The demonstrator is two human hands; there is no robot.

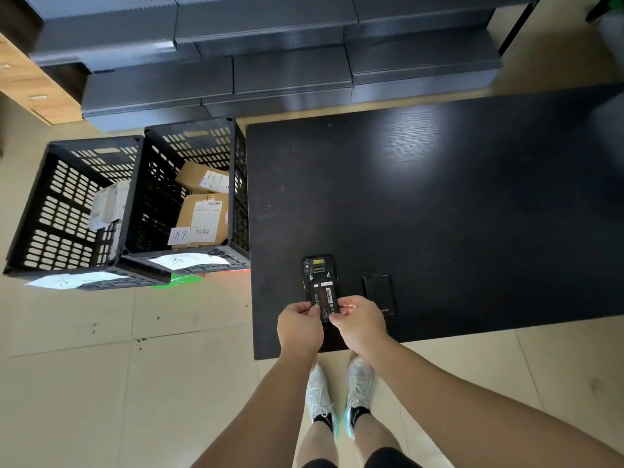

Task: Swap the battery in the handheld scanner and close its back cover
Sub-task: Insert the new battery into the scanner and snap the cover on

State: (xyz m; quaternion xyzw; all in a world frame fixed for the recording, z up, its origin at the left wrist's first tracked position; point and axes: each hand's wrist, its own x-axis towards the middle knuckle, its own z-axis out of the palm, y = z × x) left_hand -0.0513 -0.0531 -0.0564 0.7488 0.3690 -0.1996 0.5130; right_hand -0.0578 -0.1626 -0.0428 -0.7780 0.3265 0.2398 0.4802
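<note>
**Seating the battery in the open scanner**

Your left hand (299, 324) and right hand (361, 320) are close together, both pinching the near end of the flat black battery with the white label (325, 297), one from each side. It lies in the back of the black handheld scanner (318, 275), which rests face down on the dark wood-grain bench (439, 214) just ahead of your fingers. Whether the battery is fully seated I cannot tell; its near end looks slightly raised.

To do this well, likely keep the far end of the battery tucked against the contacts, then press the near end down evenly with both thumbs instead of one corner.

The dark rectangular back cover (378, 292) lies flat just beyond your right hand, apart from the scanner and within easy reach. Nothing on the bench blocks the way. Off beyond your left hand, on the floor, stand two black slotted plastic crates (135, 204) holding cardboard parcels, well clear.
</note>
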